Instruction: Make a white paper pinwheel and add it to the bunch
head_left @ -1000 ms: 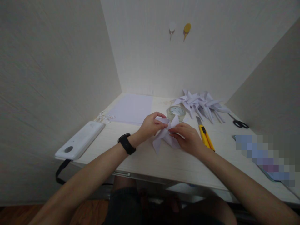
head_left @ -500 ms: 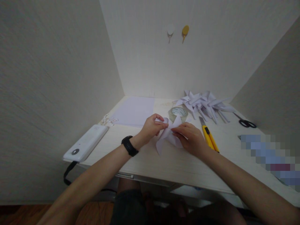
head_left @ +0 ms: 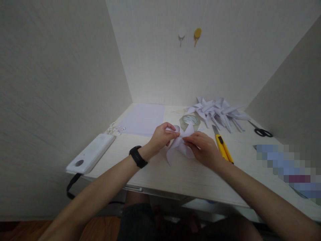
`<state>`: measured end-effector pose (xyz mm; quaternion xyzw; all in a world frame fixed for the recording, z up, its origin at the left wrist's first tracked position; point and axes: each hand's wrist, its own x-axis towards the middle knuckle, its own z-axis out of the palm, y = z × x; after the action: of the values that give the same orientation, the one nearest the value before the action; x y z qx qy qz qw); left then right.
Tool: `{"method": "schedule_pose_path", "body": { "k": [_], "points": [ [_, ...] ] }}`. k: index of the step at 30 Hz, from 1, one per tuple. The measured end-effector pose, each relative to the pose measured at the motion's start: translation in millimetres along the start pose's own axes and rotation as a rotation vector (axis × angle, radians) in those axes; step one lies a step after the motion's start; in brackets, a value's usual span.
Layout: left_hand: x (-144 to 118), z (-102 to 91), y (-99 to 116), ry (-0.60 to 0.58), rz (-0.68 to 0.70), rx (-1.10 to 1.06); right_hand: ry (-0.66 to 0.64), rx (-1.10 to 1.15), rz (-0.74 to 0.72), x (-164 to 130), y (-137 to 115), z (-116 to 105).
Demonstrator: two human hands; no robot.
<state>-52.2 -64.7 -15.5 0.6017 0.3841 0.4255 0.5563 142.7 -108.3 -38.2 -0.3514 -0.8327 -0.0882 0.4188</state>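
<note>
Between my two hands, just above the table, is a white paper pinwheel (head_left: 178,144) with curved blades. My left hand (head_left: 162,135), wearing a black watch at the wrist, pinches the paper near its centre from the left. From the right, my right hand (head_left: 201,145) pinches it close to the middle, with thumb and fingers drawn together. The fingertips hide part of the centre. Directly behind the pinwheel lies a roll of clear tape (head_left: 184,126). A yellow utility knife (head_left: 224,148) with its blade out rests beside my right hand.
Several finished-looking paper pinwheels (head_left: 215,112) are piled at the back right. Black-handled scissors (head_left: 260,132) lie near the right wall. White paper sheets (head_left: 144,118) lie at the back left, by some white string (head_left: 115,128). A white power bank (head_left: 91,154) sits at the left edge.
The view has shifted very slightly. Both hands keep their pinch on the pinwheel, with no clear movement of it.
</note>
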Motion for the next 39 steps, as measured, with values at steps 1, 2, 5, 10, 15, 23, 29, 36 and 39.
{"method": "schedule_pose_path", "body": {
  "k": [1, 2, 5, 10, 15, 23, 29, 36, 39],
  "points": [
    [0.1, 0.0, 0.3, -0.001, -0.003, 0.000, 0.001, 0.002, 0.000, -0.1, -0.1, -0.1],
    [0.1, 0.0, 0.7, -0.002, -0.007, 0.000, 0.001, 0.003, 0.001, -0.3, -0.1, -0.1],
    [-0.7, 0.3, 1.9, 0.001, -0.008, 0.003, 0.002, -0.009, 0.011, -0.9, 0.0, 0.2],
    [-3.4, 1.7, 3.4, -0.011, -0.014, -0.022, -0.001, -0.013, 0.069, -2.5, -0.2, 1.4],
    [-3.3, 2.6, 3.3, -0.006, -0.011, -0.044, 0.013, -0.004, 0.172, -2.9, -0.7, 1.1],
    [-2.2, 2.6, 1.3, -0.013, -0.016, -0.049, 0.104, 0.109, 0.207, -1.9, -2.3, 1.7],
    [-2.8, 3.1, 0.0, -0.026, -0.054, 0.014, 0.154, 0.127, 0.160, -1.7, -3.2, 2.0],
    [0.0, 0.9, -4.2, -0.024, -0.047, 0.035, 0.148, 0.130, 0.152, -1.2, -3.4, 0.5],
    [0.1, 1.2, -3.2, -0.032, -0.030, 0.031, 0.143, 0.114, 0.167, -1.4, -3.6, 0.0]
  ]
}}
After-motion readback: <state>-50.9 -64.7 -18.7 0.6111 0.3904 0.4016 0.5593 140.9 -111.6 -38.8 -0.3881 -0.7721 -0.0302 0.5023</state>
